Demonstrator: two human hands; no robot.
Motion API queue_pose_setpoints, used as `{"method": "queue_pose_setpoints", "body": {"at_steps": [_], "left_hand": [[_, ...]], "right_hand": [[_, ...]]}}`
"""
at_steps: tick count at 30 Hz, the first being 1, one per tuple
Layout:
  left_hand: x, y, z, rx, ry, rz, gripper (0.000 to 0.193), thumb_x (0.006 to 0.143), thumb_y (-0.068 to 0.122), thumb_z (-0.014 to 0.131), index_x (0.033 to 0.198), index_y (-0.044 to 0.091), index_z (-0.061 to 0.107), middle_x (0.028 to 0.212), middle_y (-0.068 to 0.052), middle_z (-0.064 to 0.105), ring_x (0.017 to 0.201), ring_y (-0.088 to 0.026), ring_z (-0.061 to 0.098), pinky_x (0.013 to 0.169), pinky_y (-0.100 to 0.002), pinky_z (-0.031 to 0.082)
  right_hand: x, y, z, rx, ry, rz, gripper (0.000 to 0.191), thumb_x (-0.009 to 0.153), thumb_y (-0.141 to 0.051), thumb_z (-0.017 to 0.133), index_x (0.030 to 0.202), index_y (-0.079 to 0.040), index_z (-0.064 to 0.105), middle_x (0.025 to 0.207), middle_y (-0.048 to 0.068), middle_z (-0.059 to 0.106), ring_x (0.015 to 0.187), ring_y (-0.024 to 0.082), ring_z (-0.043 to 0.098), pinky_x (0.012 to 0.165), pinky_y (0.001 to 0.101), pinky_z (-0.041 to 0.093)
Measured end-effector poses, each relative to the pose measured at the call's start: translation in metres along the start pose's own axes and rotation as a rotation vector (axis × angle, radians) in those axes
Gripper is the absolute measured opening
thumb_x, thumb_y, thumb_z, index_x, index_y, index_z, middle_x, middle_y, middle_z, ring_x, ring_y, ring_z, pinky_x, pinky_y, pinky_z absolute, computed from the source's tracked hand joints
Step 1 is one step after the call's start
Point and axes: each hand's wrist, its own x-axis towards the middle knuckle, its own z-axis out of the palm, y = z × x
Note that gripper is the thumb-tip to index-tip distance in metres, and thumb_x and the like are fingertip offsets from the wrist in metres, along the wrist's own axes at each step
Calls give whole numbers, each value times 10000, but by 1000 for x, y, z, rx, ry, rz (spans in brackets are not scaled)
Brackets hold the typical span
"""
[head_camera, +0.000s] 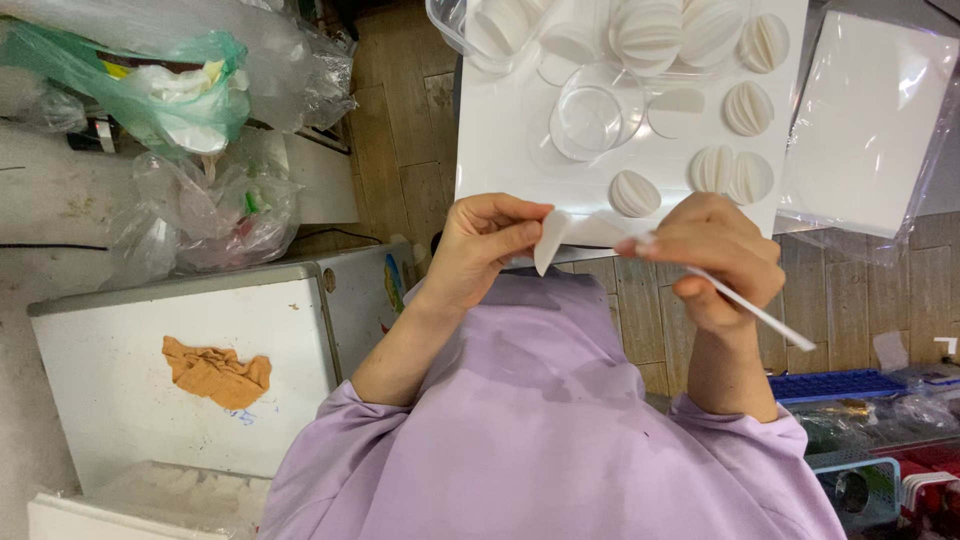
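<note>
A: A folded white paper piece (560, 235) is being held up just in front of the white board (500, 150). It is pinched at its edge by the left hand (480, 250), thumb pressed against bent fingers, so that hand is closed on the paper.

B: And the right hand (720, 255)?

A: It is curled shut around a thin white stick (760, 315), which is gripped near one end while the other end is angled away past the wrist. The gripped end is brought right up to the paper piece; whether it is touching cannot be told.

B: What is laid out on the board?

A: Several ribbed white paper half-balls (750, 107) are set about its surface, one just beyond the held piece, two side by side near the right hand. A clear round plastic dish (592, 115) is placed near the middle, with a flat white paper disc (678, 110) beside it. More white stacks are seen at the far edge, in a clear container (450, 25).

B: And around it?

A: A clear bag of white sheets (865, 120) is lying just beside the board. Lilac sleeves (540, 430) are worn by the person. Well apart, a white cabinet (180, 370) is seen with an orange cloth (217, 372) on top, and plastic bags (180, 100) are heaped further off. A blue tray (835, 384) is seen low by the right forearm.
</note>
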Motion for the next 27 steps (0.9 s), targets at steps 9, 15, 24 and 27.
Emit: {"method": "queue_pose_setpoints", "body": {"at_steps": [9,15,24,27], "left_hand": [[13,2,-2,98,-260,-268,312,929,33,782,1096,76,521,968,-98,754,894,-116,714,770,-259,576],[33,12,-7,376,-340,-241,241,952,47,772,1091,59,575,1015,-89,774,925,-112,729,805,-257,579],[131,117,-74,1766,-23,904,151,898,62,839,1002,54,730,956,-63,698,886,-263,682,774,-399,524],[154,116,-90,1876,-66,1017,179,816,79,835,946,53,714,949,-49,667,874,-249,649,747,-408,498]], "right_hand": [[-57,39,51,246,42,234,166,922,-138,742,1060,-44,743,1130,116,754,1057,243,647,912,330,543],[-89,73,74,496,302,277,206,926,-208,832,971,-51,706,966,138,762,941,218,683,852,350,559],[-113,130,79,512,679,357,276,926,-194,873,999,-17,673,887,169,738,793,232,714,799,342,577],[-115,143,88,448,689,398,264,924,-161,872,997,0,676,909,173,743,857,247,745,847,355,613]]}}
